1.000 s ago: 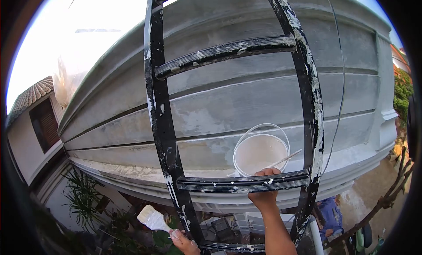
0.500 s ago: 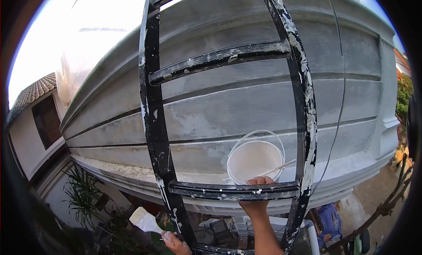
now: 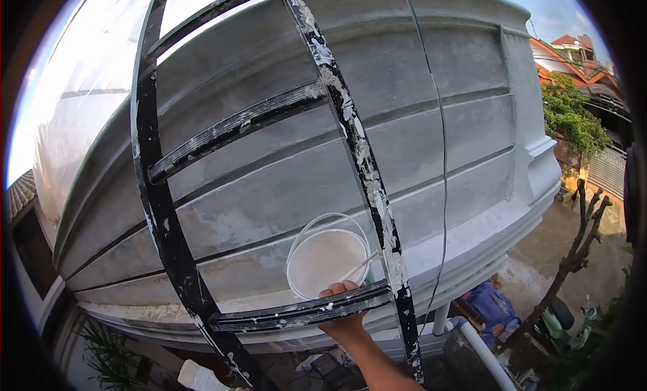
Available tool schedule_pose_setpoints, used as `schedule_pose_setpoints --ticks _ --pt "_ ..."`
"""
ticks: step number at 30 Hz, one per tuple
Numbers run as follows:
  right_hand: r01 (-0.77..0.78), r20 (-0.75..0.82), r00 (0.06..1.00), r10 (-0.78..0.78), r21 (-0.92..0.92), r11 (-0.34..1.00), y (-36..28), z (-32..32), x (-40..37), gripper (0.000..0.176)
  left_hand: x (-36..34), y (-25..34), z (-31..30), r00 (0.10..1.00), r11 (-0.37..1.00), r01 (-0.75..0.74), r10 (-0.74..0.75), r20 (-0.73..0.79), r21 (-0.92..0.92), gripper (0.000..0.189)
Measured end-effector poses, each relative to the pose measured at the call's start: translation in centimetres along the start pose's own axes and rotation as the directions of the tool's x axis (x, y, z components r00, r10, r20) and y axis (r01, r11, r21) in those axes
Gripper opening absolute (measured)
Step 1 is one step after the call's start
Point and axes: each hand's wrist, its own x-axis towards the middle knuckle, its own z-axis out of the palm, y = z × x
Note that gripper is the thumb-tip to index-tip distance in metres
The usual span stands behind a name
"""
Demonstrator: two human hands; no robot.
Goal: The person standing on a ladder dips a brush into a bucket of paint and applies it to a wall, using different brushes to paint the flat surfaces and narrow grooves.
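A white bucket (image 3: 294, 266) with its wire handle raised stands against the grey wall, behind the ladder's lower rung (image 3: 303, 311). Pale paint fills its inside, and a thin stick (image 3: 364, 262) leans across the rim. My right hand (image 3: 345, 323) reaches up behind that rung, fingers closed over the bucket's near rim; the rung hides part of the palm. At the bottom edge, left of the ladder, shows a wide paintbrush (image 3: 199, 376) with pale bristles. The hand on its handle lies outside the picture.
A black, paint-splattered ladder (image 3: 151, 121) leans before the grey wall (image 3: 290, 169). A cable (image 3: 441, 135) hangs down the wall on the right. Below are a white pipe (image 3: 488, 357), a blue tarp (image 3: 486, 307), a cut tree trunk (image 3: 573, 259) and a leafy plant (image 3: 108, 354).
The view has turned right, so ladder, bucket and right hand sit further left. The left hand has dropped out of the picture; only part of the brush still shows. The right hand keeps its grip.
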Motion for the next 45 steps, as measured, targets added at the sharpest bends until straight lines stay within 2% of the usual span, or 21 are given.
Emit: schedule_pose_setpoints --ticks 3,4,5,6,8,9,10,11,12,14,16,17,22,24,27,32,37,40,41,44,45 --pt "0.017 0.037 0.999 -0.017 0.019 1.000 0.0 0.5 -0.3 0.018 -0.1 0.2 -0.3 0.997 0.998 0.059 -0.057 0.052 -0.035 0.010" --pt "0.020 0.054 0.998 -0.020 0.010 1.000 0.0 0.7 -0.3 0.017 -0.2 1.1 -0.4 0.981 0.971 0.193 -0.189 0.046 -0.139 0.010" --pt "0.034 0.034 0.999 -0.034 -0.008 0.999 0.0 0.8 -0.4 0.016 -0.3 1.1 -0.7 0.929 0.881 0.369 -0.336 0.159 -0.295 0.011" --pt "0.040 0.008 0.999 -0.040 -0.034 0.999 -0.1 0.9 -0.4 0.016 -0.5 1.5 0.5 0.810 0.618 0.531 -0.570 0.135 -0.579 0.025" --pt "0.050 -0.025 0.998 -0.051 -0.046 0.998 -0.3 0.9 -0.2 0.016 -0.7 1.5 0.3 0.805 0.563 0.537 -0.566 0.180 -0.628 0.024" --pt "0.016 0.057 0.998 -0.016 -0.008 1.000 -0.1 0.9 -0.6 0.017 -0.8 1.4 0.4 0.811 0.602 0.535 -0.562 0.162 -0.593 0.023" --pt "0.027 0.059 0.998 -0.027 -0.014 1.000 0.1 0.9 -0.9 0.016 -0.8 1.5 0.5 0.819 0.636 0.531 -0.555 0.147 -0.559 0.022" --pt "0.034 0.049 0.998 -0.033 -0.021 0.999 0.1 1.1 -0.9 0.016 -0.6 1.8 0.2 0.788 0.560 0.571 -0.578 0.211 -0.600 0.022" --pt "0.038 0.038 0.999 -0.037 -0.032 0.999 0.1 1.2 -0.8 0.016 -0.2 2.1 0.3 0.804 0.565 0.536 -0.568 0.175 -0.627 0.021" --pt "0.015 0.071 0.997 -0.013 -0.022 1.000 -0.1 0.9 -0.8 0.021 0.3 2.7 -0.7 0.770 0.572 0.611 -0.591 0.241 -0.548 0.026" --pt "0.049 0.070 0.997 -0.045 -0.050 0.998 -0.2 0.9 -0.6 0.026 0.5 2.8 -0.6 0.778 0.558 0.594 -0.582 0.237 -0.579 0.026" --pt "0.001 0.034 0.999 0.000 -0.034 0.999 -0.2 1.2 -0.7 0.033 0.4 2.8 -0.6 0.782 0.551 0.587 -0.576 0.238 -0.594 0.026" --pt "-0.010 0.037 0.999 0.010 -0.014 1.000 -0.2 1.4 -1.1 0.040 0.7 3.4 -0.9 0.700 0.260 0.619 -0.611 0.370 -0.741 0.020" --pt "0.045 0.075 0.996 -0.043 -0.021 0.999 0.5 1.5 -1.7 0.058 0.9 3.5 -1.0 0.678 0.169 0.618 -0.608 0.412 -0.768 0.021" --pt "0.055 0.111 0.993 -0.047 -0.071 0.996 1.4 1.7 -2.4 0.061 0.6 2.9 -1.0 0.666 0.217 0.667 -0.602 0.440 -0.713 0.022" --pt "0.124 0.158 0.982 -0.105 -0.118 0.985 2.9 1.8 -2.4 0.059 0.4 2.5 -1.1 0.648 0.179 0.697 -0.573 0.502 -0.694 0.023" --pt "0.067 0.398 0.917 0.011 -0.180 0.981 3.9 0.1 -2.0 0.062 -0.3 2.2 -1.2 0.654 0.168 0.698 -0.546 0.524 -0.696 0.024" --pt "-0.018 0.381 0.922 0.071 -0.139 0.990 5.9 0.3 -3.5 0.056 0.0 2.5 -1.3 0.672 0.144 0.673 -0.529 0.518 -0.726 0.025" --pt "0.005 0.317 0.946 0.066 -0.220 0.976 5.4 0.3 -3.8 0.051 -0.1 2.6 -1.1 0.672 0.137 0.671 -0.528 0.519 -0.729 0.025" --pt "-0.234 0.408 0.867 0.287 -0.175 0.956 3.0 -0.6 -2.6 0.045 -0.5 2.4 -0.8 0.665 0.139 0.677 -0.536 0.520 -0.723 0.025" --pt "-0.247 0.368 0.889 0.273 -0.118 0.962 3.4 -0.4 -2.9 0.044 -0.5 2.4 -0.8 0.664 0.123 0.673 -0.536 0.522 -0.729 0.025"
